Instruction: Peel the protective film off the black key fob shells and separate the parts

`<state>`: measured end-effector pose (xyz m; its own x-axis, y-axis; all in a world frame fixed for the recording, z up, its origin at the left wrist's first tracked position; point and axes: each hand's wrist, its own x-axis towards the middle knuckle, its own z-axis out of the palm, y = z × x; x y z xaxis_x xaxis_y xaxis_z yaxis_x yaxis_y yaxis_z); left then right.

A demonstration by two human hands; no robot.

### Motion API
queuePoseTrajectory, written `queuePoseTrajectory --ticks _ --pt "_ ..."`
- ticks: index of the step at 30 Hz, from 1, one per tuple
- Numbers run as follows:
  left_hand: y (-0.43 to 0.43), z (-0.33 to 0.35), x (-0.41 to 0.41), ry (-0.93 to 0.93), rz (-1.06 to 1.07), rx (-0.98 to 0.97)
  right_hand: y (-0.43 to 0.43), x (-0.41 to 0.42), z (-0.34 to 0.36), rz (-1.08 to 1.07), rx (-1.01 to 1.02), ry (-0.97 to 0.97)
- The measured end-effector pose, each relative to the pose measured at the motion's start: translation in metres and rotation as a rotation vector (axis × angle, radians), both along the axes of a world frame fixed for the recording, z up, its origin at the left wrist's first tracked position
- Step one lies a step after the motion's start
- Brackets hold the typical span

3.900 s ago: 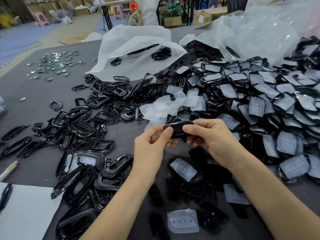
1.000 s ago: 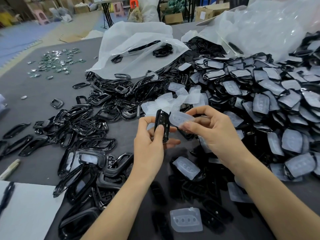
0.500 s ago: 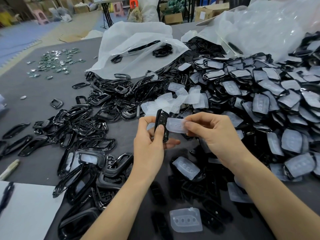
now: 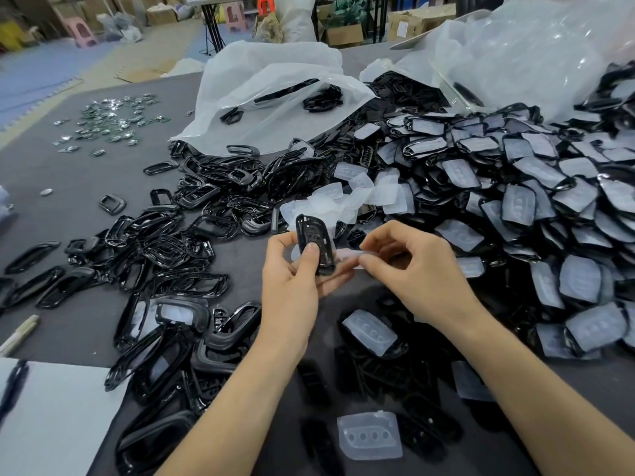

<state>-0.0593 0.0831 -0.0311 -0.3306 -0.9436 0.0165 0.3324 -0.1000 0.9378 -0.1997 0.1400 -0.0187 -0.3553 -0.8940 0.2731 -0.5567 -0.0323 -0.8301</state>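
Observation:
My left hand (image 4: pixel 295 273) holds a black key fob shell (image 4: pixel 313 240) upright above the grey table (image 4: pixel 68 187), thumb pressed on its face. My right hand (image 4: pixel 415 269) pinches a clear protective film (image 4: pixel 347 255) that stretches from the shell's right side toward my fingers, seen almost edge-on. A large heap of film-covered shells (image 4: pixel 515 207) lies to the right. Bare black frames (image 4: pixel 178 249) are piled to the left. Peeled films (image 4: pixel 357 197) lie heaped just beyond my hands.
White plastic bags (image 4: pixel 271 97) with more parts sit at the back. Small metal pieces (image 4: pixel 110 121) are scattered far left. A white sheet (image 4: pixel 58 417) and a pen (image 4: pixel 19 333) lie at the near left. Loose films (image 4: pixel 369 436) and black parts lie near my forearms.
Film has come off the shell's face: my right hand pulled it right and down, turning it from flat-facing to edge-on. My left hand keeps the shell upright and nearly still.

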Motion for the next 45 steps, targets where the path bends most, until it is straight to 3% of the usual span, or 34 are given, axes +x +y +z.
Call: queuePoseTrajectory --ticks 9,13,18,22,30,35,39,45 --pt "0.006 0.001 -0.003 -0.134 -0.070 -0.154 0.002 0.000 0.004 0.104 -0.060 0.167" --pt "0.007 0.002 -0.003 -0.106 -0.082 -0.150 0.002 0.003 0.004 0.081 -0.139 0.178" --pt "0.008 0.003 -0.002 -0.118 -0.121 -0.151 0.003 -0.001 0.007 -0.057 -0.193 -0.203" --pt "0.008 -0.001 -0.002 -0.163 -0.135 -0.179 0.002 -0.006 0.009 -0.013 -0.189 -0.498" --pt "0.009 -0.003 -0.002 -0.192 -0.161 -0.191 0.000 -0.009 0.008 0.102 -0.186 -0.765" --pt "0.007 -0.006 0.000 -0.276 -0.145 -0.268 0.001 -0.007 0.007 0.151 -0.133 -0.588" --pt "0.007 -0.007 0.001 -0.336 -0.127 -0.361 0.000 -0.009 0.008 0.133 -0.134 -0.337" --pt "0.008 -0.009 0.001 -0.421 -0.103 -0.499 0.001 -0.007 0.005 0.108 -0.176 -0.201"
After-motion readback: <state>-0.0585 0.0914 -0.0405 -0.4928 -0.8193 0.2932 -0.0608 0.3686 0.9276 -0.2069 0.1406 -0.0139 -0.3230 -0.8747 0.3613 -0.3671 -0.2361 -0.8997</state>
